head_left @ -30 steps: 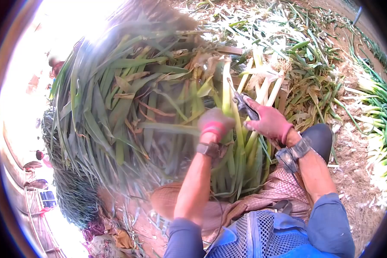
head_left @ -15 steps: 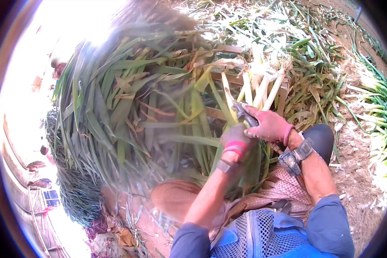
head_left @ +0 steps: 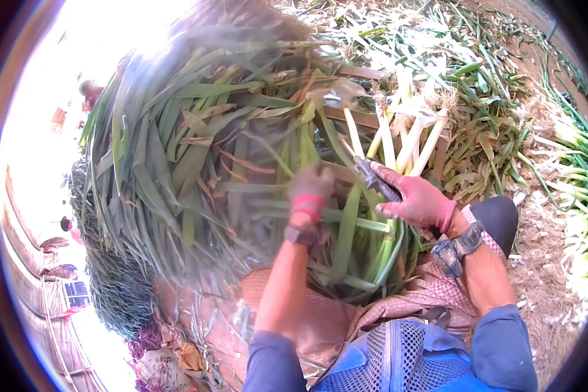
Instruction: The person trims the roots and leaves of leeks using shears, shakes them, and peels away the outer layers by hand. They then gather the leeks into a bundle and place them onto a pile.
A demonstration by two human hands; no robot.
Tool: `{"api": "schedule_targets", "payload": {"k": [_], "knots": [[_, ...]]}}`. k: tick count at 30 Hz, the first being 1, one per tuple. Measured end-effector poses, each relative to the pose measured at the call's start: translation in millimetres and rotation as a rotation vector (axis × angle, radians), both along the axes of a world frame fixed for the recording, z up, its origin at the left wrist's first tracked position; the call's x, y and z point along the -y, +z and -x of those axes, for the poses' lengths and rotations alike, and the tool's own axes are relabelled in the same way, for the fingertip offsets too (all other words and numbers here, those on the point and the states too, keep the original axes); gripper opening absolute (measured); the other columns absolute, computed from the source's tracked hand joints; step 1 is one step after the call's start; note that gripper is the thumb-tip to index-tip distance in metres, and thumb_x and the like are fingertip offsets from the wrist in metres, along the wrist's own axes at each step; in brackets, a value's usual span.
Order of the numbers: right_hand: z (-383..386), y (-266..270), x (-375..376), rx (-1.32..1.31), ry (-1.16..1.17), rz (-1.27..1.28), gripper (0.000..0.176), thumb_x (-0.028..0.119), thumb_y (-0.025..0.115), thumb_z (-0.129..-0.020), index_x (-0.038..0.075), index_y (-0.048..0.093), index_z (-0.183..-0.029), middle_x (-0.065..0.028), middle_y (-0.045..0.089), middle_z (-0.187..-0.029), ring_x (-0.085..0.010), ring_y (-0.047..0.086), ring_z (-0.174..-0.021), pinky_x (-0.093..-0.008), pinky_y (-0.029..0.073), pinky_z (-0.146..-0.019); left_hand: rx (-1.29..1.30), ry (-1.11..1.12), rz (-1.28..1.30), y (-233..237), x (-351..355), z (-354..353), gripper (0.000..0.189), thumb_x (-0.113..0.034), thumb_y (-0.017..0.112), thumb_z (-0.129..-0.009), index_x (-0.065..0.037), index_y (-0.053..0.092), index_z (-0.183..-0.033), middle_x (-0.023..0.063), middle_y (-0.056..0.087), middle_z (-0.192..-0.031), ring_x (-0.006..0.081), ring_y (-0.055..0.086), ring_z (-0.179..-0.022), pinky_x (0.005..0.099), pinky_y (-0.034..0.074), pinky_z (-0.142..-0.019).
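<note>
My right hand (head_left: 423, 201), in a pinkish glove, is closed around a dark-handled tool (head_left: 376, 180) with a thin tip pointing up and left. Just beyond it, several white-stalked long green onions (head_left: 432, 142) lean with their roots away from me. My left hand (head_left: 311, 189), also gloved, is over the green leaves to the left, smeared by motion. Whether it grips a leaf cannot be made out. Loose green leaves (head_left: 349, 238) bend down between my two hands towards my lap.
A large heap of long green leaves (head_left: 170, 144) rises on the left. Wooden slats (head_left: 356, 117) show behind the stalks. Trimmed leaves and peelings (head_left: 464, 72) cover the ground at the back. A row of green onions (head_left: 571, 176) lies along the right. My knee (head_left: 496, 219) sticks up beside my right wrist.
My left hand has moved left and slightly up, away from my right hand and the tool. My right hand has shifted a little right and down, still holding the tool.
</note>
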State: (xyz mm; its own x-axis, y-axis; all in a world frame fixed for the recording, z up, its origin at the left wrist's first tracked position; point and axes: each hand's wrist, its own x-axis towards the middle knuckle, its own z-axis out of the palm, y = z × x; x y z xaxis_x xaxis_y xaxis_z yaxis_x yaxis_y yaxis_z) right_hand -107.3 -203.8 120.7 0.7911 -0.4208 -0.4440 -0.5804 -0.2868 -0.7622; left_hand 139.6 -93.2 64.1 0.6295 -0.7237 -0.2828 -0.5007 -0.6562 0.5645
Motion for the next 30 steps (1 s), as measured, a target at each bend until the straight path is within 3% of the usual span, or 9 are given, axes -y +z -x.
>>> {"api": "schedule_targets", "payload": {"k": [1,3,4,8,11,16,23,26,30], "knots": [[-3.7,-9.8,-3.2,0.05,-0.025,0.037,0.093,0.04,0.078,-0.09,0.01,0.038,-0.168,-0.029,0.073,-0.117,-0.0415,0.074,-0.103,-0.043,0.055,-0.097,-0.003,0.0,0.001,-8.1,4.8,-14.2,0.043,-0.038,0.068,-0.096,-0.008,0.079,-0.124,0.0202,0.08,-0.114,0.036,0.077,-0.106,0.0425,0.058,-0.096],[-10.6,-24.7,-6.7,0.146,-0.072,0.112,0.095,0.041,0.08,-0.088,0.011,0.038,-0.168,-0.0296,0.074,-0.112,-0.0413,0.074,-0.1,-0.0437,0.056,-0.094,0.295,-0.03,-0.115,-25.2,14.3,-34.9,0.051,-0.042,0.067,-0.095,-0.009,0.074,-0.134,0.0212,0.075,-0.13,0.0386,0.073,-0.118,0.0465,0.056,-0.103],[-15.6,-16.4,-6.8,0.118,-0.063,0.063,0.093,0.041,0.079,-0.089,0.011,0.039,-0.167,-0.0293,0.074,-0.112,-0.042,0.074,-0.102,-0.0444,0.056,-0.094,0.264,-0.043,-0.169,-26.6,21.9,-40.7,0.054,-0.044,0.067,-0.095,-0.011,0.07,-0.138,0.0213,0.069,-0.139,0.0407,0.069,-0.125,0.0502,0.054,-0.107],[-27.5,-34.6,-16.9,0.18,0.05,0.135,0.092,0.044,0.077,-0.09,0.012,0.04,-0.167,-0.0274,0.074,-0.115,-0.0431,0.073,-0.106,-0.0464,0.056,-0.097,0.292,-0.01,-0.265,-30.5,46.5,-45.0,0.055,-0.047,0.068,-0.095,-0.009,0.07,-0.135,0.0209,0.069,-0.139,0.0401,0.069,-0.124,0.0498,0.055,-0.105],[-36.0,-28.2,-13.8,0.075,-0.023,0.093,0.092,0.044,0.077,-0.09,0.012,0.04,-0.167,-0.0272,0.073,-0.116,-0.0438,0.072,-0.109,-0.0476,0.056,-0.098,0.337,0.012,-0.334,-34.0,60.5,-50.5,0.057,-0.052,0.071,-0.093,-0.008,0.073,-0.129,0.022,0.072,-0.134,0.0397,0.071,-0.122,0.0487,0.057,-0.101],[-38.6,-39.4,-20.9,0.131,0.042,0.127,0.089,0.043,0.076,-0.091,0.014,0.04,-0.167,-0.0276,0.073,-0.115,-0.0452,0.071,-0.109,-0.0486,0.055,-0.099,0.159,0.137,-0.286,-43.5,57.3,-65.0,0.055,-0.051,0.079,-0.083,-0.003,0.081,-0.11,0.024,0.079,-0.114,0.0399,0.076,-0.112,0.0478,0.06,-0.095],[-33.8,-31.9,-33.2,0.119,0.11,0.069,0.091,0.044,0.076,-0.089,0.012,0.041,-0.166,-0.0271,0.074,-0.112,-0.0445,0.072,-0.107,-0.0476,0.056,-0.098,0.062,0.017,-0.392,-13.2,1.7,-38.4,0.047,-0.039,0.08,-0.078,-0.005,0.083,-0.11,0.0214,0.08,-0.111,0.0404,0.077,-0.108,0.0461,0.06,-0.091],[-33.5,-23.7,-34.7,0.049,0.078,0.055,0.09,0.043,0.076,-0.088,0.013,0.043,-0.166,-0.0266,0.075,-0.11,-0.0439,0.072,-0.108,-0.0472,0.056,-0.099,-0.011,0.045,-0.351,-12.2,-15.1,-37.6,0.045,-0.036,0.08,-0.067,-0.005,0.084,-0.1,0.0223,0.08,-0.101,0.0414,0.077,-0.099,0.0469,0.059,-0.088],[-45.9,-31.2,-36.0,0.027,0.088,0.114,0.09,0.042,0.076,-0.089,0.014,0.041,-0.167,-0.0246,0.076,-0.109,-0.0426,0.074,-0.103,-0.0475,0.057,-0.095,0.0,0.043,-0.355,-10.8,-17.1,-35.3,0.042,-0.034,0.081,-0.065,-0.005,0.084,-0.095,0.0222,0.08,-0.098,0.0404,0.078,-0.096,0.0457,0.059,-0.088]]}}
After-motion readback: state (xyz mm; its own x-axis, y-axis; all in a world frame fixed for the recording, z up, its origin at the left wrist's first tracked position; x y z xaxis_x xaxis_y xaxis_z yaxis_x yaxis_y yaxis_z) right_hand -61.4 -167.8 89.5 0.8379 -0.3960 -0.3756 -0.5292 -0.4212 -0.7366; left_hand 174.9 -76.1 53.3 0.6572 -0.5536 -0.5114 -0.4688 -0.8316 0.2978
